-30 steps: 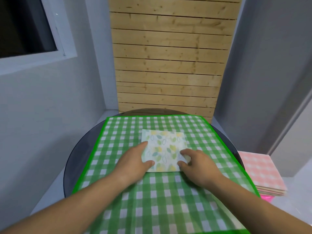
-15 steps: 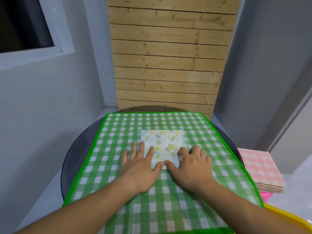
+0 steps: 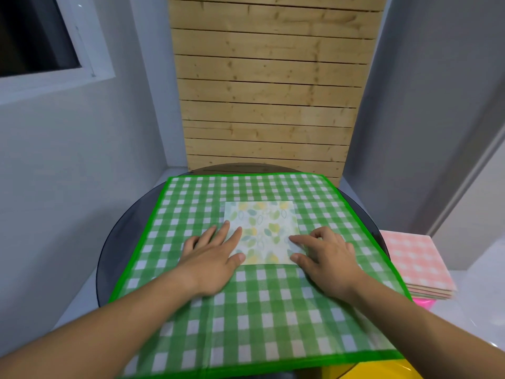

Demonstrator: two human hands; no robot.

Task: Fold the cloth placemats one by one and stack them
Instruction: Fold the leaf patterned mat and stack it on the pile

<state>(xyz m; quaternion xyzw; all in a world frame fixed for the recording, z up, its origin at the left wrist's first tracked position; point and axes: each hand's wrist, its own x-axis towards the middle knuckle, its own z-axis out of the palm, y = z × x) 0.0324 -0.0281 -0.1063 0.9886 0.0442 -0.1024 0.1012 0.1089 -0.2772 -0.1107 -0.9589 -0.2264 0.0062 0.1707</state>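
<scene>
A small folded placemat [image 3: 262, 231] with a yellow and green leaf print lies flat in the middle of the green checked cloth [image 3: 246, 310]. My left hand [image 3: 213, 258] lies flat, its straight fingers pressing the placemat's left edge. My right hand [image 3: 328, 258] rests at the placement's right edge, fingers slightly bent, fingertips and thumb touching the near right corner. A stack of pink checked folded placemats [image 3: 415, 261] sits to the right, off the table.
The green checked cloth covers a round dark glass table [image 3: 123, 242]. A wooden slat panel [image 3: 267, 91] stands behind it, between grey walls. A yellow object [image 3: 369, 370] shows at the bottom right, and something bright pink [image 3: 423, 302] lies under the pink stack.
Both hands have slid apart from the placemat's near middle to its left and right edges, flattening it. The placemat stays in place.
</scene>
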